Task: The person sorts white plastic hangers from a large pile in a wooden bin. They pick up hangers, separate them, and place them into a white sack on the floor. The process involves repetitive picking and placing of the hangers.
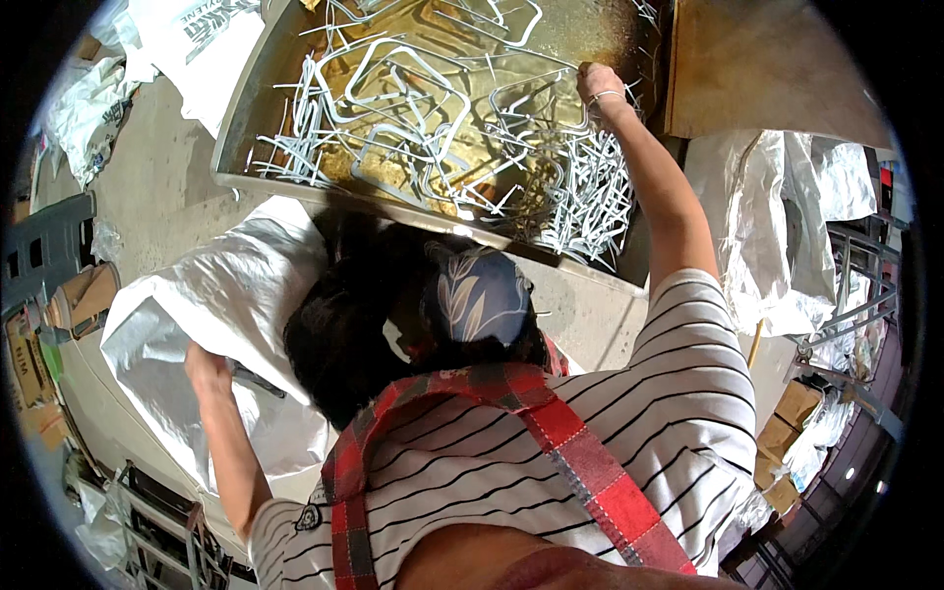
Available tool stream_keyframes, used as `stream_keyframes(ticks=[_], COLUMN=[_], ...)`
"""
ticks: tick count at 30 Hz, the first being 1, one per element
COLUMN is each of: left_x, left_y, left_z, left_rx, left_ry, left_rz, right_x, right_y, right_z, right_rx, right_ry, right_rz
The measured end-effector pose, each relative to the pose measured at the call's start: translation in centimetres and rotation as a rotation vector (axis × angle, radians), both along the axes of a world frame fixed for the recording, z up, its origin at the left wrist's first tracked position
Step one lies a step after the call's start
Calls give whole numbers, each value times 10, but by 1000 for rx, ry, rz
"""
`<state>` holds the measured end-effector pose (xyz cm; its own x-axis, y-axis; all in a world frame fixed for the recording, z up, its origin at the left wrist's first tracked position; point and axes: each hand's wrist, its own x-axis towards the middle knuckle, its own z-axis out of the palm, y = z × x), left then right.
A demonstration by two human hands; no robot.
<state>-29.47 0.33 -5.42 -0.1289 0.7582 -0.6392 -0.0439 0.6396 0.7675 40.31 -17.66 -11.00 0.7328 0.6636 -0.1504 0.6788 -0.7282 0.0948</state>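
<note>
My right hand (pixel 600 87) reaches over a shallow metal tray (pixel 413 206) and is closed on a thin bent metal rod (pixel 536 61). Heaped beneath my right forearm are many pale grey bent rods (pixel 587 202). Larger looped metal frames (pixel 408 93) lie across the middle of the tray, on its yellow-brown stained bottom. To the left, my left hand (pixel 206 372) is at the mouth of a white woven sack (pixel 231 275), its fingers curled and partly hidden. A dark grey strip (pixel 259 381) shows beside it; whether the hand grips it is unclear.
A brown board (pixel 777 74) stands at the tray's right end, above a white sack (pixel 762 226). More white sacks (pixel 197 44) lie at the upper left. Metal racks (pixel 162 526) and cardboard boxes (pixel 787 433) line the sides. Leaf-patterned blue cloth (pixel 482 295) is below the tray's near edge.
</note>
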Motion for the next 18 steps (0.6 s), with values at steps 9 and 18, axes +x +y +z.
stream_keyframes(ticks=[9, 18], left_x=[73, 205], left_y=[-67, -83], left_z=[127, 141], left_rx=[1171, 1030], left_ry=[452, 55], left_rz=[63, -197], right_x=[6, 11], right_y=[60, 31], right_z=[-62, -30], right_rx=[-283, -476], right_ry=[-17, 67], right_rz=[283, 301])
